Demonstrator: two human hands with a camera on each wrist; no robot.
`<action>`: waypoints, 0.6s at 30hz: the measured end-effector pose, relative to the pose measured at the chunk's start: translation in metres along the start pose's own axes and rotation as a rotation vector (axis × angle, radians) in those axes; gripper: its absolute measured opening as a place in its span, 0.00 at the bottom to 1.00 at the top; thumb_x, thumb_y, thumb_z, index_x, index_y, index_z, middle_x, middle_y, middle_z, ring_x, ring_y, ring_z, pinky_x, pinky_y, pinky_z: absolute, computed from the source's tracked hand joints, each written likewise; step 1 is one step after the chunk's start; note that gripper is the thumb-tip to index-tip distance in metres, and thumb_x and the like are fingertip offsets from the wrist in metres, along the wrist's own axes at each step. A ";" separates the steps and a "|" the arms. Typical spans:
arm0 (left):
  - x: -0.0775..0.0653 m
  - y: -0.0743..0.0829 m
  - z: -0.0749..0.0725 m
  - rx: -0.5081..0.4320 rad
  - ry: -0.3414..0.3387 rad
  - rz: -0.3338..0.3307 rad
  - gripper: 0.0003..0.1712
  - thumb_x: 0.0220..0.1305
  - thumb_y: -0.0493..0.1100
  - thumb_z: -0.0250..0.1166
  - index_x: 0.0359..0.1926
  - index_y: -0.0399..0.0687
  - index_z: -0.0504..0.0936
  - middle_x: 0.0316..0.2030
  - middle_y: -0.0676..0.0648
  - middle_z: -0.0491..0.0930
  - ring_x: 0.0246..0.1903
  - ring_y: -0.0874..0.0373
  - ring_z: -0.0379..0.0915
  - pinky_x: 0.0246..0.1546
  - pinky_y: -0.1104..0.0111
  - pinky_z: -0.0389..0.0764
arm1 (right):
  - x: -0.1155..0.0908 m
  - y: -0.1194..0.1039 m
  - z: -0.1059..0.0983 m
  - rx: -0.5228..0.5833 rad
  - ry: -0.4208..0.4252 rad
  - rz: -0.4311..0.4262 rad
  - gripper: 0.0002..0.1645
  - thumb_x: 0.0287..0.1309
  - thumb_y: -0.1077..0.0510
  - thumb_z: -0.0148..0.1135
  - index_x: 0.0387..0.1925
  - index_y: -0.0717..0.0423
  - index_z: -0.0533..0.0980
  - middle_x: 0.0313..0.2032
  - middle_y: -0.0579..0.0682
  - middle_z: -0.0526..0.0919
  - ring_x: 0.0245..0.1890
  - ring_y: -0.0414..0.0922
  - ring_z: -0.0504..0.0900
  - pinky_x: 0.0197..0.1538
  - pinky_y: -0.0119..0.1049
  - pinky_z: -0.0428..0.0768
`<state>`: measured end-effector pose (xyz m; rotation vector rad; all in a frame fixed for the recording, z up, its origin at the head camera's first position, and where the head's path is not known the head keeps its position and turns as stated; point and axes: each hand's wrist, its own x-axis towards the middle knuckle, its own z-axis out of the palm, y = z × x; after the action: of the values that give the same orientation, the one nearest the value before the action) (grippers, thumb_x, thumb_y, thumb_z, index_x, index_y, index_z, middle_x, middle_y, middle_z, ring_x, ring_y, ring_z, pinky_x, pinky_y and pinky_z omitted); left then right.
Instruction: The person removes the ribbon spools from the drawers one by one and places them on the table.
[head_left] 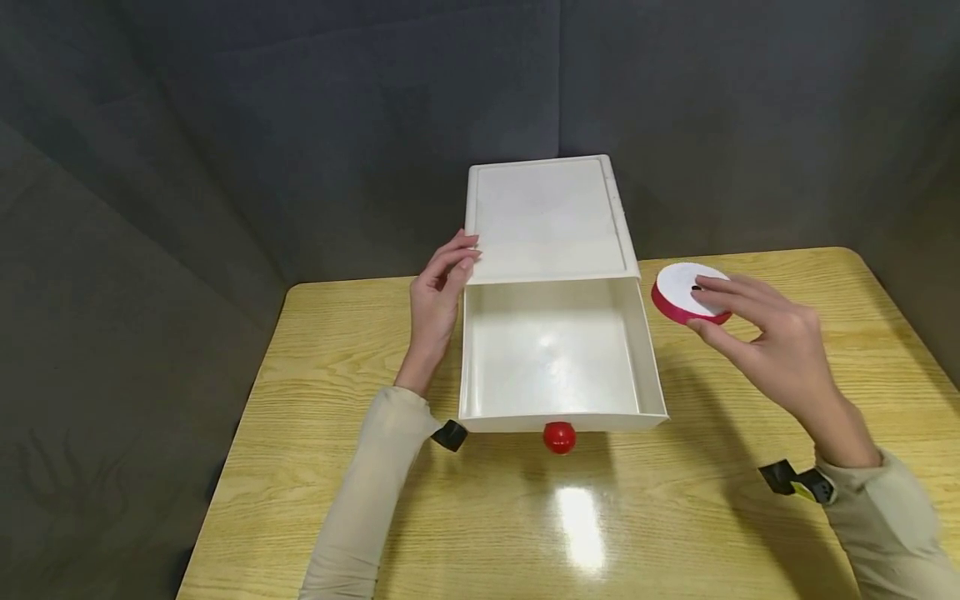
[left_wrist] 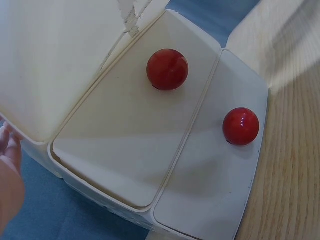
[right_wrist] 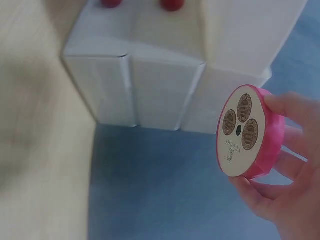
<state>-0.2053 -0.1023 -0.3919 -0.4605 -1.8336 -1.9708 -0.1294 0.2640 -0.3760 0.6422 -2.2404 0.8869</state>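
A white drawer unit point(head_left: 547, 218) stands at the back of the table, with its top drawer point(head_left: 551, 350) pulled out and the white inner floor showing. A red round knob point(head_left: 559, 437) sits on that drawer's front. At the unit's upper left edge, my left hand point(head_left: 438, 304) touches the side with its fingertips, fingers fairly straight. My right hand point(head_left: 772, 342) holds a spool of pinkish-red ribbon point(head_left: 678, 292) between thumb and fingers, in the air right of the drawer. The spool's printed white face point(right_wrist: 241, 131) shows in the right wrist view.
Below the pulled-out drawer, the left wrist view shows two closed drawer fronts, each with a red knob point(left_wrist: 167, 69). The wooden table point(head_left: 337, 433) extends on both sides of the unit. Dark cloth point(head_left: 360, 108) hangs behind.
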 end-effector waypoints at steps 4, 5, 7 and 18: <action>0.000 0.000 0.000 0.003 0.003 -0.002 0.13 0.73 0.32 0.60 0.48 0.21 0.82 0.57 0.39 0.82 0.71 0.55 0.67 0.74 0.61 0.65 | -0.006 0.008 0.003 -0.020 -0.020 0.052 0.22 0.40 0.69 0.80 0.43 0.63 0.88 0.47 0.60 0.89 0.57 0.20 0.74 0.47 0.10 0.68; 0.000 0.000 0.000 0.004 0.003 -0.003 0.13 0.73 0.33 0.60 0.48 0.21 0.82 0.57 0.39 0.82 0.71 0.55 0.67 0.74 0.61 0.65 | -0.007 0.009 0.004 -0.025 -0.028 0.070 0.23 0.39 0.70 0.80 0.43 0.64 0.88 0.48 0.60 0.89 0.57 0.18 0.72 0.46 0.09 0.68; 0.000 0.000 0.000 0.006 0.003 -0.003 0.13 0.73 0.33 0.60 0.48 0.21 0.82 0.57 0.39 0.82 0.71 0.55 0.67 0.74 0.61 0.65 | -0.010 0.012 0.005 -0.032 -0.039 0.101 0.23 0.39 0.71 0.80 0.43 0.64 0.88 0.47 0.61 0.88 0.56 0.15 0.70 0.47 0.09 0.68; 0.000 0.000 0.001 -0.002 0.009 -0.006 0.13 0.73 0.32 0.60 0.48 0.22 0.82 0.57 0.41 0.83 0.71 0.55 0.67 0.74 0.61 0.65 | -0.028 0.041 0.014 -0.073 -0.072 0.241 0.22 0.45 0.67 0.81 0.46 0.63 0.88 0.48 0.60 0.88 0.49 0.25 0.81 0.28 0.16 0.62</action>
<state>-0.2053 -0.1012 -0.3921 -0.4466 -1.8299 -1.9759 -0.1412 0.2860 -0.4210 0.3806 -2.4391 0.9049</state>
